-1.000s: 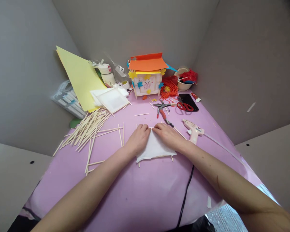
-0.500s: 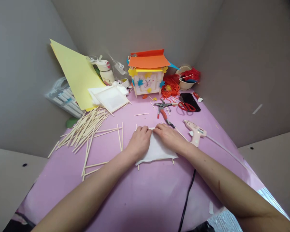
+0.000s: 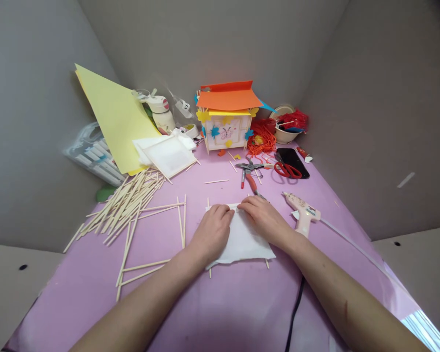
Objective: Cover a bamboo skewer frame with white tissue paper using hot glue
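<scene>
Fingertips of the left hand (image 3: 213, 229) and right hand (image 3: 263, 218) are pressed close together on the far edge of a white sheet (image 3: 242, 244); whether the edge is pinched cannot be told. The sheet is laid over a stick frame (image 3: 267, 264), its stick ends protruding at near and far sides, on the purple tabletop (image 3: 205, 313). Glue gun (image 3: 303, 211) noted near the right wrist. Joined sticks (image 3: 184, 222) are placed left of the sheet; beyond it, red-handled scissors (image 3: 288, 170) and an orange-roofed model house (image 3: 225, 122) are seen.
</scene>
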